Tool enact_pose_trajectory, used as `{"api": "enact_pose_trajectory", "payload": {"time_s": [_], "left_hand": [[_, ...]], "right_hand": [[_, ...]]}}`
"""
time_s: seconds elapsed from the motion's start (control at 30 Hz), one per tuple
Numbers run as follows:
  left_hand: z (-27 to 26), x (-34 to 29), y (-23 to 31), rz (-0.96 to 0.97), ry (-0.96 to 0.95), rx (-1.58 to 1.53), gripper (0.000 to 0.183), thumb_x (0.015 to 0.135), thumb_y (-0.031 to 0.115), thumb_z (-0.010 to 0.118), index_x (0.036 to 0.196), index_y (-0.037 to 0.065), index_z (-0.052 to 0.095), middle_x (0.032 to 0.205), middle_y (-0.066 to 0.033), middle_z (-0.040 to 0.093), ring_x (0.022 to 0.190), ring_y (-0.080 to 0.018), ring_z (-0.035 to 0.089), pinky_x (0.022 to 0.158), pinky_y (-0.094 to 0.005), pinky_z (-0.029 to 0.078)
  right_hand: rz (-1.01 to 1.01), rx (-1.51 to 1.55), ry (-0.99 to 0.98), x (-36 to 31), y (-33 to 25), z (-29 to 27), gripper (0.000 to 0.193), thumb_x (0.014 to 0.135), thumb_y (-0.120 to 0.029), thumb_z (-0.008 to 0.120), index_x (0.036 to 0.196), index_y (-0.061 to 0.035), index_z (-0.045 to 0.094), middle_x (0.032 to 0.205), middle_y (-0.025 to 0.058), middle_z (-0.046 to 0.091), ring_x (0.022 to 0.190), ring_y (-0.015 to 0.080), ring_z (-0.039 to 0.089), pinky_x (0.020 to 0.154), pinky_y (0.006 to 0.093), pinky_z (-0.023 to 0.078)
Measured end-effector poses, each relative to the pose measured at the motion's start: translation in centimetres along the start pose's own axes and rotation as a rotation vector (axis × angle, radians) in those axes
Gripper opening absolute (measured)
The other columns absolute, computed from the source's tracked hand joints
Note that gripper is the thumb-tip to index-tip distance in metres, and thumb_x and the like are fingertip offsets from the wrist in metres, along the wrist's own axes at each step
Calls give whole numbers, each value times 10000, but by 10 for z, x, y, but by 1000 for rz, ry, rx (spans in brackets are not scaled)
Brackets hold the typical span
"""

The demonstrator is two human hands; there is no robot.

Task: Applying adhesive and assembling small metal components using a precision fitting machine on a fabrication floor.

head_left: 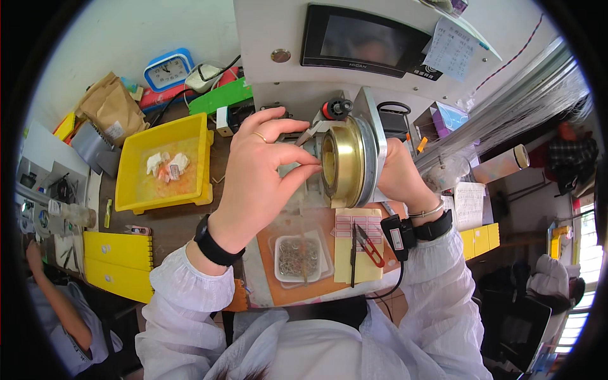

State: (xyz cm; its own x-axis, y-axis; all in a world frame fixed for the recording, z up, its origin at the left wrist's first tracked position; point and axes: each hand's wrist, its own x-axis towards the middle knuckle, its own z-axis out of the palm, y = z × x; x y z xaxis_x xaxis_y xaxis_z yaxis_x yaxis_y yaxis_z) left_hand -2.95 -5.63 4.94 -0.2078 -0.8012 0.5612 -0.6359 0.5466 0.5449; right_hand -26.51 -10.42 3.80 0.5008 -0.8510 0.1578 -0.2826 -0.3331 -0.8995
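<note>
A shiny gold-coloured drum [345, 168], like a wide wheel, stands upright in the middle, mounted against a grey metal plate [375, 130]. My left hand [256, 171] is at the drum's left side. Its thumb and a finger meet in a pinch by the drum's open face; whatever lies between them is too small to make out. Another finger reaches up toward a slim grey piece [309, 134] below a red-and-black knob [337, 109]. On the far side of the plate, my right hand [402, 174] stays close to it, with its fingertips hidden behind the plate.
A machine panel with a dark screen [364, 41] rises behind. Nearer me lie a clear box of small metal pieces [297, 258], red-handled scissors [370, 248] and a yellow pad [345, 275]. A yellow tray [206, 164] stands left; another person's arm [60, 291] shows far left.
</note>
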Motion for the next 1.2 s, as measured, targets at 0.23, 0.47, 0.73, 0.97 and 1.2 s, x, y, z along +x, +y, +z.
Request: {"api": "enact_pose_trajectory", "payload": {"time_s": [0.23, 0.47, 0.73, 0.97, 1.2], "left_hand": [[-11, -6, 3, -91, 0, -155, 138, 691, 40, 767, 821, 87, 759, 1149, -81, 667, 1224, -296, 507, 999, -402, 407], [-3, -2, -5, -34, 47, -115, 135, 692, 46, 776, 820, 75, 741, 1109, -78, 677, 1174, -297, 544, 944, -393, 446], [-8, -8, -1, -75, 70, -109, 107, 719, 47, 770, 814, 81, 737, 1087, -64, 683, 1170, -289, 552, 912, -380, 460], [-9, -10, -2, -38, 138, -92, 84, 751, 24, 736, 806, 32, 673, 972, -69, 666, 1142, -291, 565, 918, -399, 455], [-36, -40, -38, -449, 145, -347, 82, 824, 52, 711, 853, -15, 674, 929, -59, 654, 845, -117, 578, 773, -254, 444]], "right_hand": [[-20, 2, 6, -1, 4, 1, 151, 773, 7, 679, 919, -1, 716, 782, 21, 703, 734, 39, 563, 681, 255, 499], [-18, 21, 10, 2, 4, 0, 155, 764, 29, 660, 908, 4, 711, 750, -18, 671, 723, 22, 509, 656, 239, 479], [-49, 91, 4, 3, 11, 3, 145, 766, 3, 668, 903, -3, 713, 668, -21, 610, 665, 19, 451, 597, 225, 437], [-14, -56, 61, -6, 5, -2, 153, 798, -14, 662, 940, -5, 719, 696, -39, 614, 674, 11, 463, 581, 213, 422], [89, -6, 368, -42, 9, -24, 111, 841, -41, 725, 937, 15, 731, 774, 14, 692, 703, 43, 594, 624, 188, 458]]}}
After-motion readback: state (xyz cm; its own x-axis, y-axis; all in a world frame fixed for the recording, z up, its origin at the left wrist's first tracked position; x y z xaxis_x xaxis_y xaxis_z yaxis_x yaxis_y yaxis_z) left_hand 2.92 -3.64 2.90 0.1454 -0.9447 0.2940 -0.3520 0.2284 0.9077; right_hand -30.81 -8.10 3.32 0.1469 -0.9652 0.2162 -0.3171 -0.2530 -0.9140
